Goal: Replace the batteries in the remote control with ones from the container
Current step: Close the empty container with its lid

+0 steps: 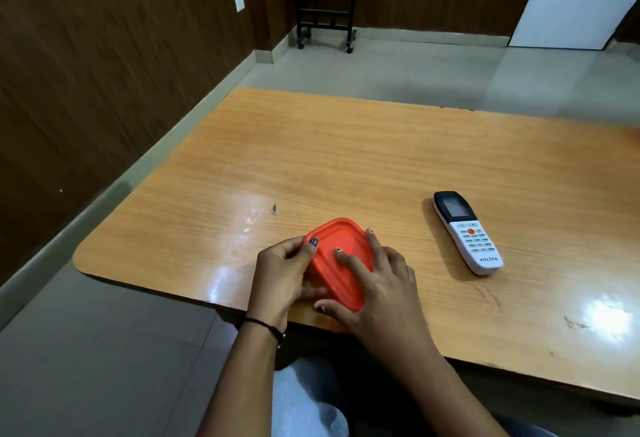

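A small container with an orange lid point(337, 239) sits near the front edge of the wooden table point(381, 159), lid closed. My left hand point(284, 274) grips its left side, thumb on the lid's rim. My right hand point(374, 284) lies over the lid's right half, fingers spread on top and thumb at the near corner. What is inside the container is hidden. A white remote control point(467, 232) with a black screen end lies face up to the right, untouched, about a hand's width from my right hand.
A dark small mark point(274, 209) sits on the tabletop left of the container. Behind the table are a tiled floor, a black wheeled stand point(325, 17) by the brown wall, and a white panel point(571, 0) at the back right.
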A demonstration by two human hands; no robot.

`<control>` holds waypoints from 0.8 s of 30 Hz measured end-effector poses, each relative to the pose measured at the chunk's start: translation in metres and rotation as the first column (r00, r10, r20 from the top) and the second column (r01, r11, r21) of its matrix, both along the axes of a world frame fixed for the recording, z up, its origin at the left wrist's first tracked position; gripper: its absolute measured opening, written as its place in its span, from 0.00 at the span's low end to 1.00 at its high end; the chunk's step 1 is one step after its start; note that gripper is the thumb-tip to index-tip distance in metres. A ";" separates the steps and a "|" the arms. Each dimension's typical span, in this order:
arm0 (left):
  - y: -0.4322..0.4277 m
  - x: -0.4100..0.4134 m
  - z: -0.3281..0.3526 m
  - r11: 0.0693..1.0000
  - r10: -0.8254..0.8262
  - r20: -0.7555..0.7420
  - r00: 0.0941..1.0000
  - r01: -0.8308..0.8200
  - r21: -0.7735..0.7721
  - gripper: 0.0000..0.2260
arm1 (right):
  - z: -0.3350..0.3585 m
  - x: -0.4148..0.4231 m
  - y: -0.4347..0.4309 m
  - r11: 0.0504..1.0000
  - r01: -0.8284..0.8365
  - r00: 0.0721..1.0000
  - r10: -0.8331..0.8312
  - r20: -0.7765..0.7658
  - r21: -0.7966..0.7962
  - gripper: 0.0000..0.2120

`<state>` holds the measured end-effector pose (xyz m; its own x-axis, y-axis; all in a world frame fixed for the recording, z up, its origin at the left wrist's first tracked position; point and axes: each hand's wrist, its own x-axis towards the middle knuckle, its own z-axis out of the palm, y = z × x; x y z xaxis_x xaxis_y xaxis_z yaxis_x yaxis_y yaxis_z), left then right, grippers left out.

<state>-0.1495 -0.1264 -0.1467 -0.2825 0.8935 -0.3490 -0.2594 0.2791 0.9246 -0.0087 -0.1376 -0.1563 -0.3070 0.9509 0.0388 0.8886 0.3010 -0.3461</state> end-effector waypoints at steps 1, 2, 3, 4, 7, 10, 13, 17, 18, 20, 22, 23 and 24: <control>0.000 -0.001 0.000 1.000 0.003 -0.008 1.000 -0.003 0.003 0.07 | -0.001 0.000 -0.001 1.000 -0.008 1.000 0.008 0.004 -0.008 0.42; 0.000 -0.001 0.001 1.000 0.009 -0.022 1.000 -0.008 0.007 0.07 | -0.002 0.002 0.000 1.000 -0.022 1.000 0.022 -0.023 -0.015 0.42; -0.001 -0.001 0.001 1.000 0.019 -0.044 0.999 -0.018 0.016 0.08 | -0.003 0.004 0.000 0.999 -0.034 0.995 0.032 -0.094 -0.021 0.43; -0.001 -0.001 0.002 0.999 0.033 -0.074 0.997 -0.031 0.034 0.08 | -0.003 0.007 0.000 0.999 -0.030 0.977 0.022 -0.213 -0.035 0.42; -0.003 0.007 0.013 0.981 0.084 -0.079 0.993 -0.068 0.183 0.09 | 0.007 0.017 0.000 0.985 0.130 0.730 -0.171 -0.662 -0.112 0.38; -0.008 0.031 0.027 0.957 0.076 -0.017 0.997 -0.069 0.281 0.09 | 0.022 0.027 0.002 0.911 0.267 0.230 -0.377 -0.897 -0.314 0.32; -0.014 0.057 0.029 0.958 -0.008 0.000 1.000 0.007 0.285 0.09 | 0.029 0.043 0.013 0.814 0.377 -0.067 -0.452 -0.889 -0.442 0.28; -0.015 0.069 0.024 0.938 -0.164 0.028 0.986 0.147 0.314 0.18 | 0.026 0.063 0.023 0.786 0.544 0.074 -0.393 -0.916 -0.293 0.29; -0.014 0.070 0.023 0.936 -0.202 0.038 0.979 0.181 0.302 0.23 | 0.023 0.065 0.024 0.809 0.552 0.175 -0.348 -0.921 -0.200 0.30; -0.012 0.072 0.021 0.942 -0.208 0.004 0.978 0.199 0.272 0.30 | 0.017 0.065 0.026 0.851 0.523 0.371 -0.267 -0.889 -0.037 0.31; -0.009 0.077 0.020 0.955 -0.136 -0.026 0.990 0.138 0.262 0.26 | 0.013 0.064 0.028 0.865 0.502 0.440 -0.243 -0.864 0.012 0.32; -0.008 0.080 0.021 0.958 -0.100 -0.010 0.995 0.099 0.268 0.24 | 0.013 0.064 0.029 0.866 0.500 0.440 -0.246 -0.863 0.009 0.31; -0.006 0.083 0.021 0.959 -0.074 0.011 0.997 0.068 0.277 0.22 | 0.014 0.066 0.031 0.867 0.499 0.429 -0.246 -0.869 0.001 0.30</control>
